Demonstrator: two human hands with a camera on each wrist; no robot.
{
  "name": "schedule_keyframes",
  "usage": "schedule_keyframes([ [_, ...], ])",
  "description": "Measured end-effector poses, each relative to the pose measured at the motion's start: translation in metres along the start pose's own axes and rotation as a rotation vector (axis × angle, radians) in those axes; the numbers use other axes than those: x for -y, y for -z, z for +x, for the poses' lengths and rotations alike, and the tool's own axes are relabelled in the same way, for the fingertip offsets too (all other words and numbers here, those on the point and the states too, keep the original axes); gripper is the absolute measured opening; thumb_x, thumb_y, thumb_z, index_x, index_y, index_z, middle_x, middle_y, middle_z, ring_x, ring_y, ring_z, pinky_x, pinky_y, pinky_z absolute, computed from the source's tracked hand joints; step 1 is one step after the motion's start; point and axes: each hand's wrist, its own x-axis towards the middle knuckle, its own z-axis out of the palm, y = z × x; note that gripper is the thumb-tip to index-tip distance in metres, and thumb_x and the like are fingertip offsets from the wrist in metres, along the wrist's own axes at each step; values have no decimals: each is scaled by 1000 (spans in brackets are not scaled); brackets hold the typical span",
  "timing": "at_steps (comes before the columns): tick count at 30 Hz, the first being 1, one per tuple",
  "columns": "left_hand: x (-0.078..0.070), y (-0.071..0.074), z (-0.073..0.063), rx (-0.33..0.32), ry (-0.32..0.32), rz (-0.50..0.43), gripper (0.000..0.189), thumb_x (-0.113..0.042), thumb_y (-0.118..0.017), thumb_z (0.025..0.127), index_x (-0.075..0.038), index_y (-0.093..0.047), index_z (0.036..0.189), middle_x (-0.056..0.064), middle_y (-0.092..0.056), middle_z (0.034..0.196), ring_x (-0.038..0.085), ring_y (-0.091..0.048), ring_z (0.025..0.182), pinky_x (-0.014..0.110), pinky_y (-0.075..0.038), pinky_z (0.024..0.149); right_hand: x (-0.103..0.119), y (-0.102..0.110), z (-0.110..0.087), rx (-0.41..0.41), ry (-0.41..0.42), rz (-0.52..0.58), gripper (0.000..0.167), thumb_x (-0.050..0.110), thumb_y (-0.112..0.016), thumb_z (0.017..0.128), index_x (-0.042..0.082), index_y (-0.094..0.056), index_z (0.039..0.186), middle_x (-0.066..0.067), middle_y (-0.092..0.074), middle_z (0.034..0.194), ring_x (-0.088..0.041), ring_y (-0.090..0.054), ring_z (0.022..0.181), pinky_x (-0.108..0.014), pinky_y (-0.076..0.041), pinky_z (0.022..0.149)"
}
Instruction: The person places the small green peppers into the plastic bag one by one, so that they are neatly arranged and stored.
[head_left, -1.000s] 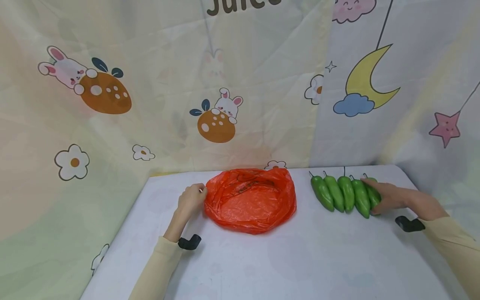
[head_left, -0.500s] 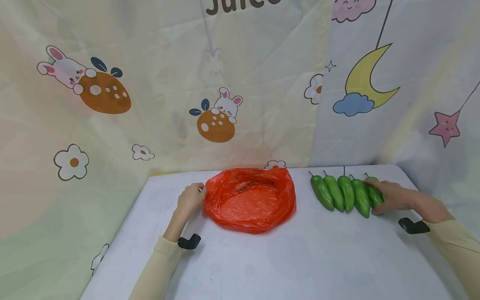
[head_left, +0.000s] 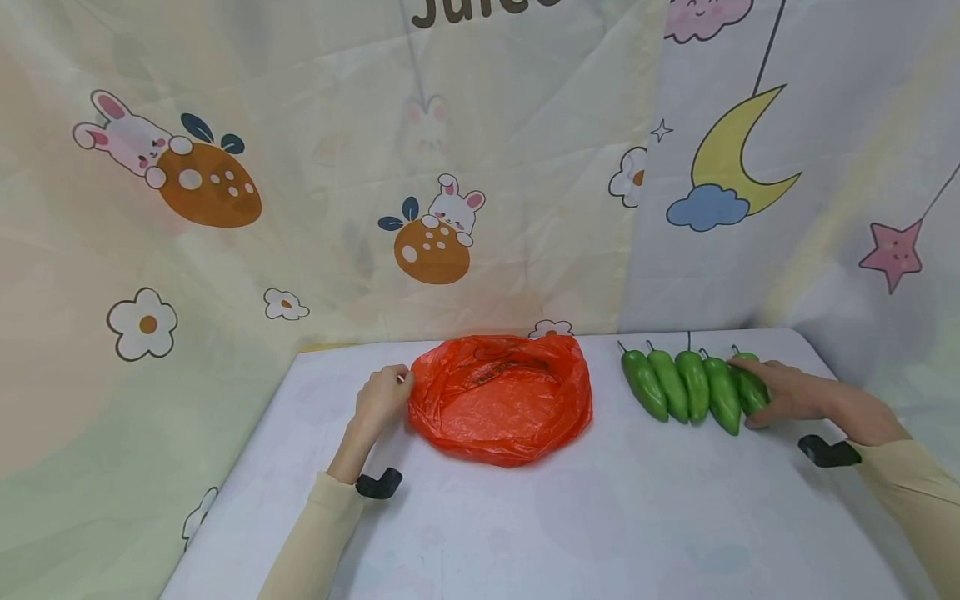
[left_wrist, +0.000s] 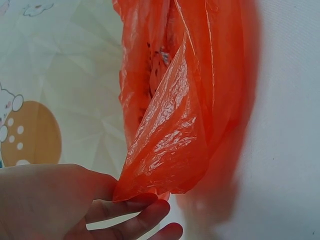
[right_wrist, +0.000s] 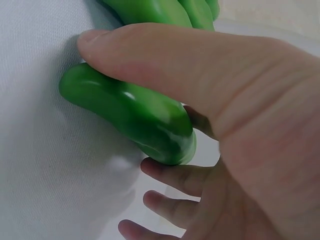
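Note:
On the left side of the opened red plastic bag, the left hand pinches its rim between thumb and index finger. The left wrist view shows the pinched corner of the bag pulled toward the hand, the other fingers extended below. The right hand grips the rightmost green pepper, which lies at the end of a row of several green peppers. In the right wrist view, the thumb lies along one side of that pepper, with fingers around its far end.
A white-covered table bears everything. Behind it hangs a printed cloth with rabbits, flowers and a moon. Each wrist wears a small black device, one on the left and one on the right.
The right hand has shifted slightly to the right, and the rightmost pepper has moved with it, away from its neighbour. The left hand and the bag have stayed in place.

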Motion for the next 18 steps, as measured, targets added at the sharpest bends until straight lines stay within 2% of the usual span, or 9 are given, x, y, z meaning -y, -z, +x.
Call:
schedule_keyframes([
  [10,0,0,-1,-5,4,-9,31,-25,-50,101,-3,-71,109,11,-70,88,21,-58,70,28,-48,57,1,2,-2,-22,-5,-17,104,34,-87,72,-6,-27,147,-48,-42,127,-55,-53,110,-62,-47,84],
  [18,1,2,-1,-9,-8,-4,31,-26,-50,100,-4,-71,108,10,-69,87,21,-58,70,28,-47,57,3,7,-3,-15,-42,12,109,35,-88,70,-7,-25,148,-48,-39,126,-44,-55,101,-55,-50,79],
])
